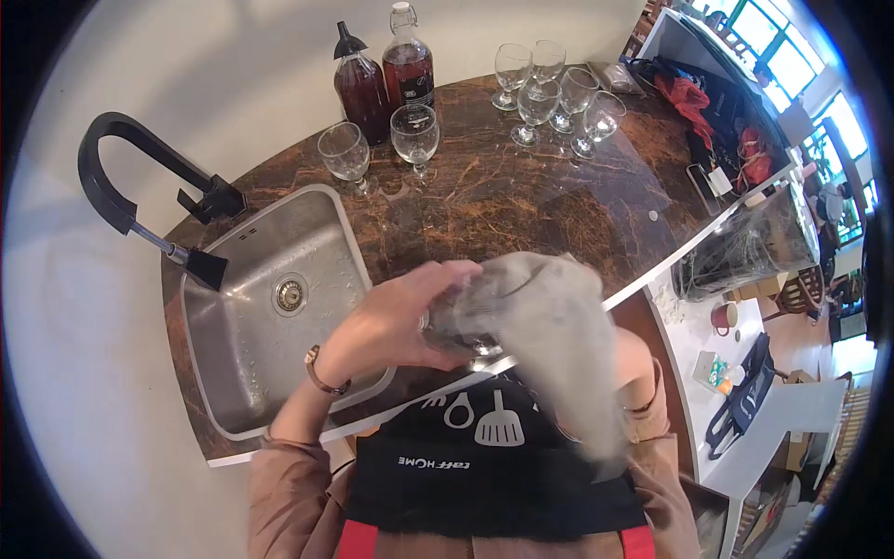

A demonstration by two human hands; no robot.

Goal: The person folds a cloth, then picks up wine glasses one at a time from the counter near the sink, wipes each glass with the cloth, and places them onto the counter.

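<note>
My left hand [396, 317] is curled around a clear glass [452, 317] in front of my apron, near the counter's front edge. A light grey cloth [568, 326] covers the glass's right side and hangs down over the apron, partly blurred by motion. Under that cloth my right hand is hidden; only the right forearm [635, 368] shows behind it. The cloth drapes over the right hand and is held against the glass. How far the right fingers reach into the glass I cannot make out.
A steel sink [200, 373] with a black faucet [112, 172] lies left. Two stemmed glasses [414, 135] stand before two bottles of dark red liquid [408, 70]. Several more stemmed glasses [538, 101] stand at the back right. A phone [703, 189] lies near the right edge.
</note>
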